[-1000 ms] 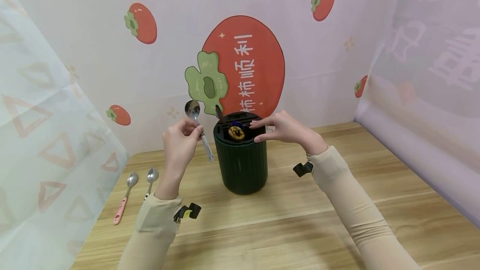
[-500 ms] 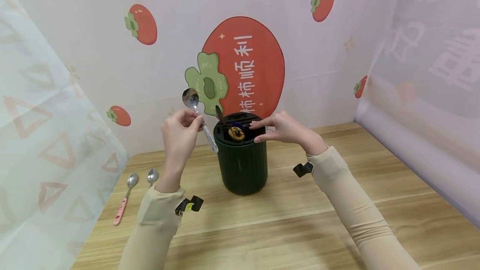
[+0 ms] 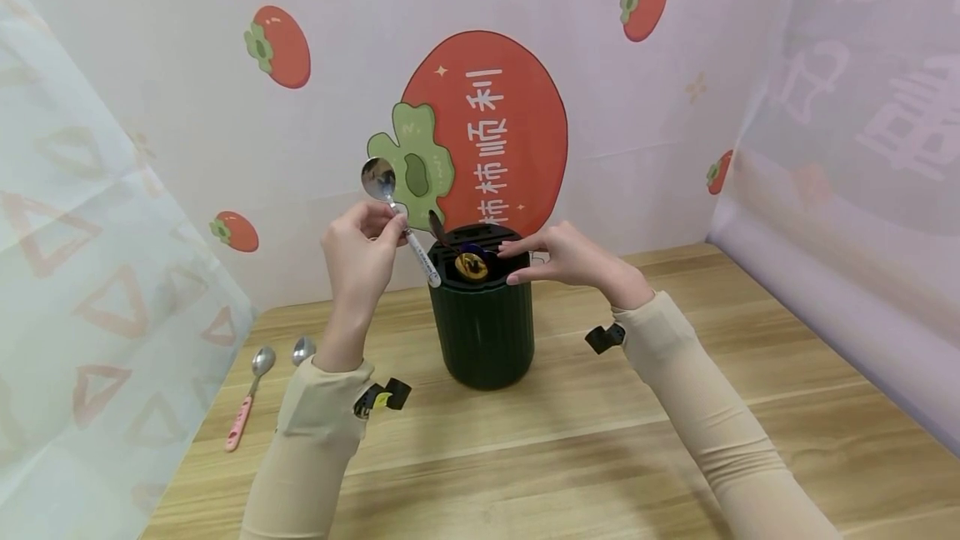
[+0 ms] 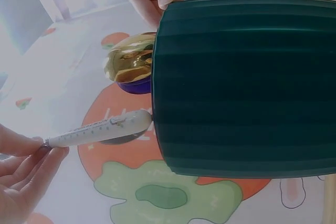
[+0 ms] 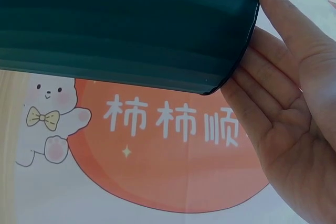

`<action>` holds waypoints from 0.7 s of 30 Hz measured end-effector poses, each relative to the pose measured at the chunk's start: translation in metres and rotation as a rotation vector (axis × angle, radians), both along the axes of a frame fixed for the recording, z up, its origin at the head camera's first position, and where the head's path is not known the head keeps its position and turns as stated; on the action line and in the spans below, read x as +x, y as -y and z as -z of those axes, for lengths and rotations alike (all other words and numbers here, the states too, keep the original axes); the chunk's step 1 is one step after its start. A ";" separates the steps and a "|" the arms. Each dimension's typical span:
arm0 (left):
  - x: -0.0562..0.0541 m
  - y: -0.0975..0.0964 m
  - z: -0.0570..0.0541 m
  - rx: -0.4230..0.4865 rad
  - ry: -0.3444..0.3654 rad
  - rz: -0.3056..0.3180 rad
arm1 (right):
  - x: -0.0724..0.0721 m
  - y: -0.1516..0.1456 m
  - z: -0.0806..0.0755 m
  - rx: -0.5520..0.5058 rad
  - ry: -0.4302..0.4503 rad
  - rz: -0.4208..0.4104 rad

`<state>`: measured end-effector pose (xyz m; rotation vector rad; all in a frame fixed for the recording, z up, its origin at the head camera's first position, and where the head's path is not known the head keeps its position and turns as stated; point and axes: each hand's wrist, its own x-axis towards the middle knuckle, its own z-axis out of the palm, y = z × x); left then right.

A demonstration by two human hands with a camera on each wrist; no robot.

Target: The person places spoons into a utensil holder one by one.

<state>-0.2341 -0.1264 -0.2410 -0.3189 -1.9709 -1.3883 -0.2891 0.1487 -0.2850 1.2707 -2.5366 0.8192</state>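
Note:
My left hand [image 3: 360, 261] pinches a spoon [image 3: 426, 261] with a patterned white handle near its neck. The steel bowl points up and left; the handle slants down, its end by the left rim of a dark green ribbed utensil holder [image 3: 483, 332]. My right hand [image 3: 577, 261] holds the holder's right rim, thumb in front and fingers behind. Out of its slotted black top rise a gold spoon [image 3: 472, 267], a blue-purple one behind it, and a dark-looking spoon [image 3: 437, 226]. In the left wrist view, the handle end [image 4: 139, 120] appears very close to the rim.
On the wooden table [image 3: 562, 457], at left, lie a pink-handled spoon [image 3: 240, 423] and another spoon [image 3: 303, 349], mostly hidden by my left forearm. Printed cloth [image 3: 337, 107] hangs behind and at both sides.
My left hand has raised the spoon, and its handle end has come up from beside the holder to the height of the rim. The right hand has stayed in place.

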 end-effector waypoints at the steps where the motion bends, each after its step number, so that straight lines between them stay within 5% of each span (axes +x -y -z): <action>1: 0.000 0.000 -0.001 -0.001 -0.004 0.000 | 0.000 0.000 0.000 0.001 0.001 0.000; 21: -0.009 -0.011 0.003 -0.010 -0.020 0.091 | 0.000 0.000 0.001 -0.001 -0.013 0.006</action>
